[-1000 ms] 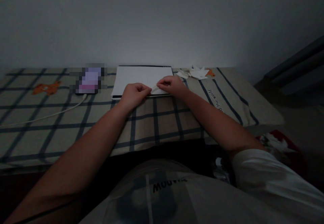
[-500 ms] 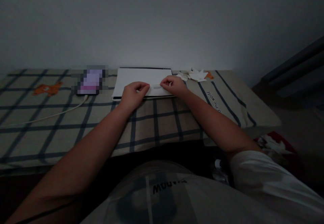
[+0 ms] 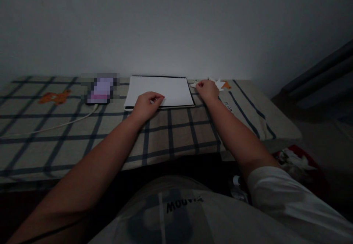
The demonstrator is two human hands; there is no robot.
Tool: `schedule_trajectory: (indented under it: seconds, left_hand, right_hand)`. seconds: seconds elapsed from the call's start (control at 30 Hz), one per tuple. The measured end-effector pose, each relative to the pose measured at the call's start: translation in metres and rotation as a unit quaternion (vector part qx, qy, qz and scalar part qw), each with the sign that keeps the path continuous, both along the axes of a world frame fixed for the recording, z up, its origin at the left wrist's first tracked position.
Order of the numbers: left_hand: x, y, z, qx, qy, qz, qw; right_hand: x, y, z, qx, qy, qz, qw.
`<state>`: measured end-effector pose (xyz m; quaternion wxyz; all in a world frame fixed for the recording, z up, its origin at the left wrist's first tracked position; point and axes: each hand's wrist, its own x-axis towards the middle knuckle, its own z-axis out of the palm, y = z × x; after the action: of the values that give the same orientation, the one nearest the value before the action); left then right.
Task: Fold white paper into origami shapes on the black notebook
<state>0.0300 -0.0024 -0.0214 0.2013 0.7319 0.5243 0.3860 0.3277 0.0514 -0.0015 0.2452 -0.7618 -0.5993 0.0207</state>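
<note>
A flat white pad with a dark edge lies on the checked tablecloth. My left hand rests over its front left part, thumb and fingertips pressed together. Whatever those fingertips may pinch is too small to make out. To the right of the pad, my right hand is closed at a heap of pointed white paper pieces and covers part of it. I cannot see what, if anything, is inside its curled fingers.
On the left lies a phone, blurred out, with a white cable attached. The wall rises behind the table. Below right stand a red bin with white scraps in it and a clear bottle.
Both hands were pinching a small whitish strip over the pad. My right hand has moved right, off the pad to the paper heap; the strip no longer shows. My left hand has barely moved.
</note>
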Motion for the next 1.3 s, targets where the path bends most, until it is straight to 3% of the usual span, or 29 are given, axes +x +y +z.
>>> schedule_trajectory:
  seconds: [0.43,0.77,0.83,0.9,1.0,1.07,1.13,1.3]
  left_hand:
    - [-0.003,0.002,-0.003,0.008,0.027,-0.008,1.0]
    - [-0.011,0.005,-0.004,0.095,0.111,-0.051,0.988]
    - [-0.014,0.007,-0.005,0.096,0.126,-0.06,0.986]
    - [-0.015,0.009,-0.007,0.086,0.138,-0.059,0.985]
    - [-0.016,0.011,-0.01,0.06,0.166,-0.055,0.983]
    - [-0.016,0.011,-0.01,0.037,0.192,-0.057,0.979]
    - [-0.016,0.009,-0.009,0.016,0.215,-0.052,0.975]
    - [-0.017,0.006,-0.004,-0.001,0.234,-0.037,0.972]
  right_hand:
    - [-0.006,0.003,-0.002,-0.018,-0.086,0.008,0.996]
    - [-0.006,0.001,-0.003,0.008,-0.082,0.02,0.996]
    - [-0.005,0.002,-0.004,0.043,-0.071,0.075,0.994]
    - [-0.005,0.003,-0.007,0.071,-0.056,0.181,0.979]
    - [-0.008,0.006,-0.015,0.065,-0.024,0.368,0.927]
    - [-0.01,0.006,-0.02,0.042,-0.015,0.451,0.891]
    - [-0.012,0.006,-0.025,0.008,-0.024,0.485,0.874]
    - [-0.011,0.003,-0.025,-0.067,-0.057,0.492,0.866]
